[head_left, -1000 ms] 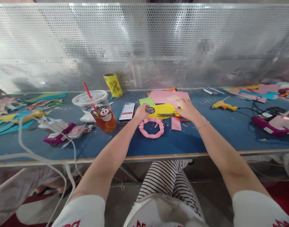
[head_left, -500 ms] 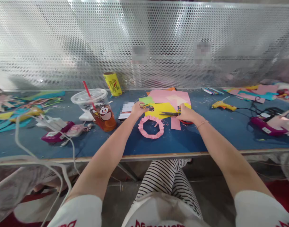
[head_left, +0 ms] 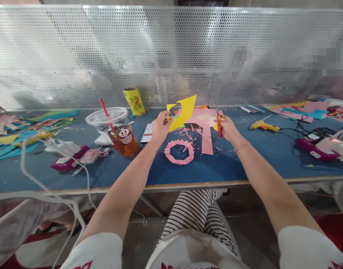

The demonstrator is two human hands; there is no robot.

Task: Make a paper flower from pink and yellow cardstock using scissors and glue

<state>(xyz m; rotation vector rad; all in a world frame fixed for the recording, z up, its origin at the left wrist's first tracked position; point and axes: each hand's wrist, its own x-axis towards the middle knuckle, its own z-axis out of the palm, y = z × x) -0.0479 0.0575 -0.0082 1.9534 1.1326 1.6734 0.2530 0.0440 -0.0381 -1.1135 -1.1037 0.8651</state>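
Note:
Pinched in my left hand (head_left: pixel 161 127) is a yellow paper sheet (head_left: pixel 185 111) with a curved cut-out, lifted and tilted above the table. My right hand (head_left: pixel 226 129) grips red-handled scissors (head_left: pixel 219 125) whose blades point up and away. Between my arms a pink pleated paper ring (head_left: pixel 167 152) lies flat on the blue table. A pink paper strip (head_left: pixel 207 142) and small pink scraps (head_left: pixel 195 130) are behind and right of it. Larger pink sheets (head_left: pixel 199 116) lie at the back, partly behind the yellow sheet.
Left of my left hand are a phone (head_left: pixel 147 133), a lidded drink cup (head_left: pixel 125 138), a yellow roll (head_left: pixel 134 101) and a purple power strip (head_left: pixel 69 158) with cables. Right are markers (head_left: pixel 251 108), a yellow glue gun (head_left: pixel 263 125) and another purple strip (head_left: pixel 317 149). A perforated metal screen (head_left: pixel 188 56) stands behind.
The yellow sheet has risen off the table and tilted upright, uncovering pink scraps. The scissors have moved away from it to the right and turned from pointing left to pointing up.

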